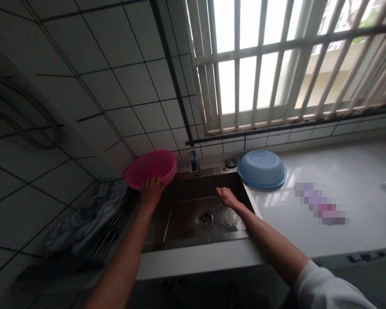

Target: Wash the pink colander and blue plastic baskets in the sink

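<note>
I see cloth (94, 210) at far left, dim, outline unclear. Left hand (152, 191) grasps near rim of pink basin (148, 167), palm hidden; basin tilted at left end of sink (186, 219). Right hand (227, 196) clenched above sink; contents, if any, I cannot tell. Blue basket (261, 168) inverted on counter (341, 167); item (321, 204) beyond pixelated.

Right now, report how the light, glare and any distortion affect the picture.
In the head view, the window is blown out to white, while the tiled wall at left sinks into shadow; pale glare patches mark the counter beside the blue basket; straight lines lean or bend towards the edges; a pixelated patch hides something on the counter.
</note>
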`<state>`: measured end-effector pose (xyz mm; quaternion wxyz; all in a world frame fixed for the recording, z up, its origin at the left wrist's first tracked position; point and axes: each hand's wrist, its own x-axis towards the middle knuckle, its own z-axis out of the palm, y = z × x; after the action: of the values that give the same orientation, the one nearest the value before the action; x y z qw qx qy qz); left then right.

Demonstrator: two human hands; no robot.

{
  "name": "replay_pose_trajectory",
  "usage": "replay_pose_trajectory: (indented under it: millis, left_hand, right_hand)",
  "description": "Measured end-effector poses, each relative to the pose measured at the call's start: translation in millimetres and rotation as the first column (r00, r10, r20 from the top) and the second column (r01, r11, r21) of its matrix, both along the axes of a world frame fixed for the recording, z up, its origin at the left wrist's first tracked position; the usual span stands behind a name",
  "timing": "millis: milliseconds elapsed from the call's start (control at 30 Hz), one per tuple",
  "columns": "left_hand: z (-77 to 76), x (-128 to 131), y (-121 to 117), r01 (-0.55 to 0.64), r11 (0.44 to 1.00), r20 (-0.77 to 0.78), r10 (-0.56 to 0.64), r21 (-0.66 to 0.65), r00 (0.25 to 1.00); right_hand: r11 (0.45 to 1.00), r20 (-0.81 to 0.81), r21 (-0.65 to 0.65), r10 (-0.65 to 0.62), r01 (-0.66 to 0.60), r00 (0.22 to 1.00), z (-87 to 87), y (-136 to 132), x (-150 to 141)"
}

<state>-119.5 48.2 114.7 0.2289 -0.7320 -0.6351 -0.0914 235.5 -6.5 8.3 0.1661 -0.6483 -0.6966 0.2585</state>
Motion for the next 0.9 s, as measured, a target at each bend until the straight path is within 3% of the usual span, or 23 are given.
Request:
replay_pose_trajectory:
  millis: [133,233,300,433,500,600,733,900]
  left_hand:
    - [5.7,11.0,-9.3,-0.011,0.994,0.076,0.003,0.11,0.997]
    - [-1.0,41.5,-27.0,0.079,0.965,0.165,-0.123,0.249,0.979]
    - [-16.2,67.8,-40.7,0.189,0.95,0.203,-0.242,0.25,0.949]
    - [-63.5,105.7,-56.9,0.339,0.932,0.346,-0.362,0.127,0.865]
    - [-83.7,108.9,-55.6,0.422,0.906,0.437,-0.37,-0.024,0.82]
    - [-98.7,98.9,-46.7,0.359,0.93,0.527,-0.27,-0.072,0.806]
    - [-100.9,85.1,-38.6,0.266,0.959,0.589,-0.159,-0.098,0.792]
    - [-102.4,88.6,-37.1,0.298,0.948,0.62,-0.165,-0.116,0.767]
  right_hand:
    - [0.988,0.088,-0.14,0.072,-0.06,0.993,-13.9,-6.9,4.8]
    - [0.993,0.113,-0.115,0.011,0.002,0.994,-12.7,-7.7,8.7]
    - [0.994,0.122,-0.012,-0.108,0.11,0.987,-2.8,-6.0,16.8]
    - [0.924,0.147,0.151,-0.374,0.352,0.916,27.3,-4.0,47.5]
    - [0.9,0.196,0.146,-0.433,0.411,0.88,40.4,-6.0,63.2]
    - [0.898,0.251,0.117,-0.439,0.423,0.863,54.2,-11.6,78.8]
    - [0.885,0.278,0.145,-0.466,0.443,0.84,64.8,-18.1,91.5]
    - [0.902,0.376,0.135,-0.43,0.411,0.821,67.5,-22.6,106.9]
